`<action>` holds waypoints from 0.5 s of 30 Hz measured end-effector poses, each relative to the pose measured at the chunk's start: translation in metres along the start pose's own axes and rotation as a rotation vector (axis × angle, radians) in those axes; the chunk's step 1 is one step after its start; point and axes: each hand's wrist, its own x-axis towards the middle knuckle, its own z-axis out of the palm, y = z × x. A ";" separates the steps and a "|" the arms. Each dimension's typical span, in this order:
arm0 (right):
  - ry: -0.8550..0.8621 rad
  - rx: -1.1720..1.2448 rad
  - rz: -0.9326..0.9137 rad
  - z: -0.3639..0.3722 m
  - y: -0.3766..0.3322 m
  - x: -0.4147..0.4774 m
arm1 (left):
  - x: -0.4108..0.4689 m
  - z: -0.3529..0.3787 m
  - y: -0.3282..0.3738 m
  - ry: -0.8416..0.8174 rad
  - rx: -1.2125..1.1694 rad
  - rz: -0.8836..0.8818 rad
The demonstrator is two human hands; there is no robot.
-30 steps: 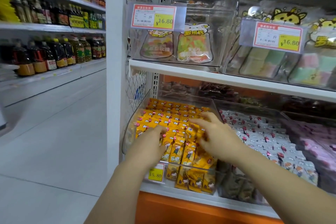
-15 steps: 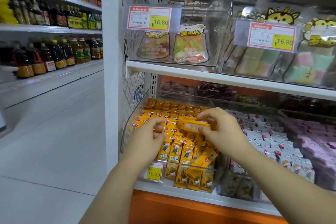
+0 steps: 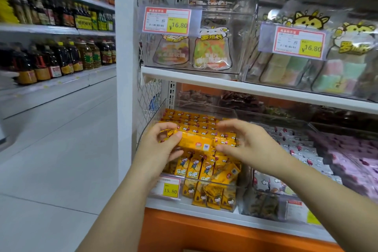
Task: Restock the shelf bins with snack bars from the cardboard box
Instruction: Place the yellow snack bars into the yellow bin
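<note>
Left grip (image 3: 158, 147): light, slippery bar (image 3: 196, 142) being pinched at its end over the bin (image 3: 151, 120); right grip (image 3: 245, 145) half-curled, hold unclear.

A: Colour of snack bars (image 3: 196, 143)?
B: Yellow-orange wrappers, red-and-white spots, cartoon figures.
A: The neighbouring packets (image 3: 302, 149)?
B: White, red marks; beyond them, pink packs (image 3: 351, 155).
A: And price tags (image 3: 166, 19)?
B: White, red border, yellow panel; shelf base (image 3: 204, 231) orange.
</note>
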 end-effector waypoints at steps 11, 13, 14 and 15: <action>-0.407 -0.764 0.050 0.018 0.024 -0.002 | 0.000 -0.007 -0.006 -0.039 0.068 -0.003; -0.407 -0.757 0.037 0.017 0.026 -0.002 | 0.001 -0.008 -0.005 -0.023 0.072 0.005; -0.399 -0.744 0.033 0.015 0.026 -0.001 | 0.002 -0.009 -0.005 -0.015 0.085 0.008; -0.371 -0.717 0.027 0.011 0.025 -0.001 | 0.002 -0.009 -0.004 -0.011 0.091 0.013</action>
